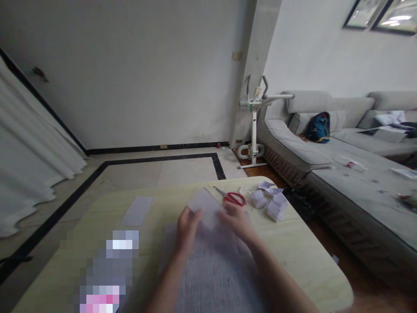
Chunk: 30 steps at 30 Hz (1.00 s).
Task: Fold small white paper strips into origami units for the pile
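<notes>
A white sheet of paper [208, 206] is held up between my two hands, tilted, with one corner pointing away from me. My left hand [188, 226] grips its left edge, thumb on top. On the right edge my right hand [236, 219] pinches the paper, slightly blurred. Below them lies a larger sheet covered in writing [215, 278], partly hidden by my forearms. Scissors with red handles [234, 198] rest just beyond my right hand. Several folded paper pieces [276, 206] sit to the right of the scissors. A smaller blank paper [137, 211] lies flat at the left.
The pale wooden table [312, 261] has rounded corners. A pixelated patch [107, 274] covers something at its left. Beyond stand a white exercise machine [254, 126] and a grey sofa [345, 182] with a blue bag [319, 127]. A white curtain [29, 152] hangs at left.
</notes>
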Each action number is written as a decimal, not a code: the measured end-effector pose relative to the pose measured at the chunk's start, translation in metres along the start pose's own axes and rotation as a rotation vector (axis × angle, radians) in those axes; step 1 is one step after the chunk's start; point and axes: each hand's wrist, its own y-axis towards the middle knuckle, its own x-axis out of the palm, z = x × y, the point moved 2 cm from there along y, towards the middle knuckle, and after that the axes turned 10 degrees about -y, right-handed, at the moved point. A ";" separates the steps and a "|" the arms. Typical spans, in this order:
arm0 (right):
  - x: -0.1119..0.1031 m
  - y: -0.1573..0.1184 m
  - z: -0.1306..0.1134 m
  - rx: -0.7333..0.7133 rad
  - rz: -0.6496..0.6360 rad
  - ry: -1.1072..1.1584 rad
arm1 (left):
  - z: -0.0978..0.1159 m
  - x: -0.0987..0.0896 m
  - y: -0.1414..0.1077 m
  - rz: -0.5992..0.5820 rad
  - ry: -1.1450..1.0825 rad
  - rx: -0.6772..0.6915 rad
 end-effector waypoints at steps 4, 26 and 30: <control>-0.007 -0.001 -0.002 0.011 -0.081 -0.051 | 0.006 -0.006 0.003 0.040 -0.051 0.042; -0.005 0.004 0.012 0.090 0.013 0.057 | 0.011 -0.007 0.003 0.048 0.227 0.126; -0.004 0.005 0.010 0.097 0.064 0.139 | 0.012 -0.007 0.002 0.084 0.225 0.125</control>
